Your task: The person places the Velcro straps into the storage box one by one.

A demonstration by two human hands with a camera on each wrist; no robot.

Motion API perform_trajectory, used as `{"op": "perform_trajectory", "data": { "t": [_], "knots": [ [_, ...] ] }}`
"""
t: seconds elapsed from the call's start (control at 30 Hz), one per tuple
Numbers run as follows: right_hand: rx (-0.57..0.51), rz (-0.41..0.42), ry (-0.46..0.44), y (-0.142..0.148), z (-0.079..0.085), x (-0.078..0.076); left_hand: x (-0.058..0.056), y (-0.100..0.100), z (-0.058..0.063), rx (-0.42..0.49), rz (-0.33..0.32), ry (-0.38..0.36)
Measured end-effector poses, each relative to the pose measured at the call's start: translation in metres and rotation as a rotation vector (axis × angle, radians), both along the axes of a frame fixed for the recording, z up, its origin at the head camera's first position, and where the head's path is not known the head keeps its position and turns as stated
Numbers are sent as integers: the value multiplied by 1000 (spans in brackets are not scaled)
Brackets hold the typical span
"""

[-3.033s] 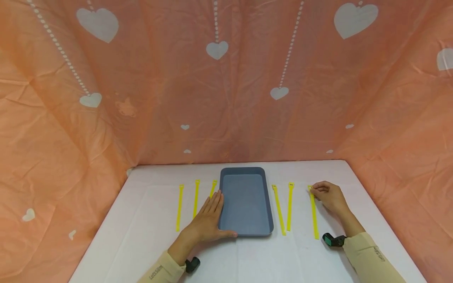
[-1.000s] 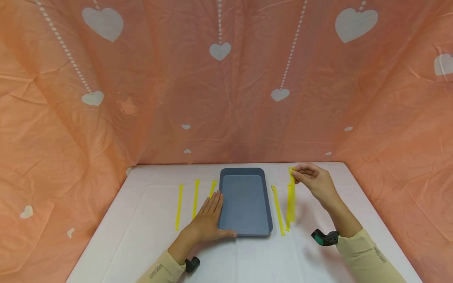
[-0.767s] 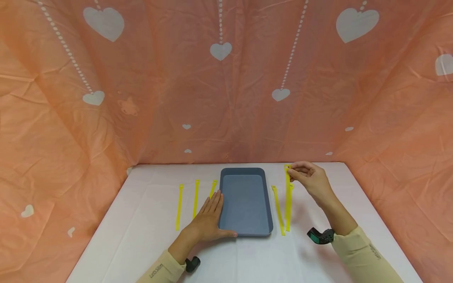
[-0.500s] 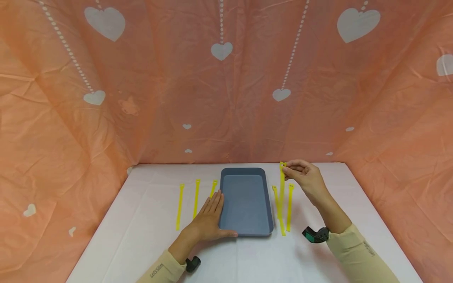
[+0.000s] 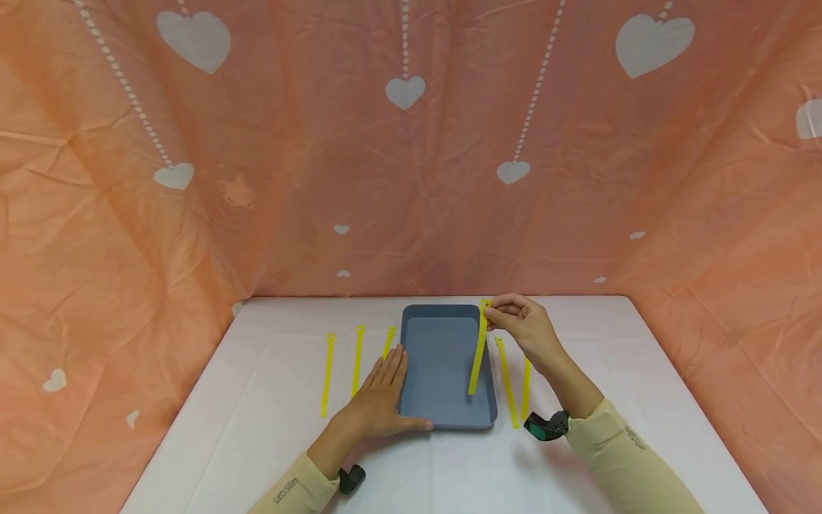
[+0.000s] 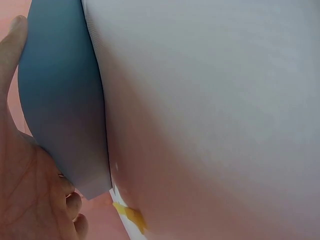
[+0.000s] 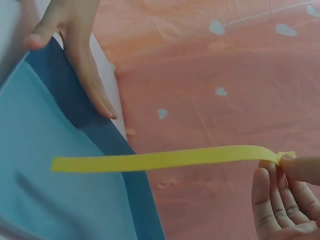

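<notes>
The blue-grey tray [image 5: 435, 371] lies flat on the white-covered table. My left hand [image 5: 379, 405] rests against its left side with straight fingers, thumb at the near edge. The left wrist view shows the palm [image 6: 30, 185] beside the tray wall [image 6: 65, 100]. Over the tray's right part, my right hand [image 5: 528, 334] pinches a yellow cable tie [image 5: 478, 357] by its slotted head. In the right wrist view this tie [image 7: 160, 159] stretches from thumb and fingertips over the tray, apart from its floor, where a shadow falls.
Right of the tray lie two more yellow ties [image 5: 507, 385], one partly hidden by my right arm. Three others [image 5: 327, 375] lie left of it, two partly behind my left hand. A peach cloth [image 5: 417, 200] with hearts hangs around the table.
My right hand has lifted the rightmost cable tie off the table and carried it left, past the other two, to above the tray. My left hand has stayed put.
</notes>
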State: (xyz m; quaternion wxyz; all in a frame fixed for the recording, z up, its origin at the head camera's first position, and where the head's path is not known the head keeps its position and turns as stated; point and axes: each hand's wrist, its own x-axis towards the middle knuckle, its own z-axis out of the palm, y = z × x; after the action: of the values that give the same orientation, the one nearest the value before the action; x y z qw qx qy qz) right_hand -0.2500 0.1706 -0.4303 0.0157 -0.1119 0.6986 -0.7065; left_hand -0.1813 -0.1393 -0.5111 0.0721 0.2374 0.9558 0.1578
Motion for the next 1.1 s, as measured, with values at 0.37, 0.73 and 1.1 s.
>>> {"op": "perform_trajectory", "data": {
  "t": [0.37, 0.73, 1.1],
  "knots": [
    [-59, 56, -49, -31, -16, -7, -5, 0, -10, -20, 10, 16],
    [-81, 55, -115, -60, -35, -16, -6, -2, -11, 10, 0, 11],
    [-57, 49, -139, -81, -49, -28, -5, -1, -6, -21, 9, -7]
  ]
}}
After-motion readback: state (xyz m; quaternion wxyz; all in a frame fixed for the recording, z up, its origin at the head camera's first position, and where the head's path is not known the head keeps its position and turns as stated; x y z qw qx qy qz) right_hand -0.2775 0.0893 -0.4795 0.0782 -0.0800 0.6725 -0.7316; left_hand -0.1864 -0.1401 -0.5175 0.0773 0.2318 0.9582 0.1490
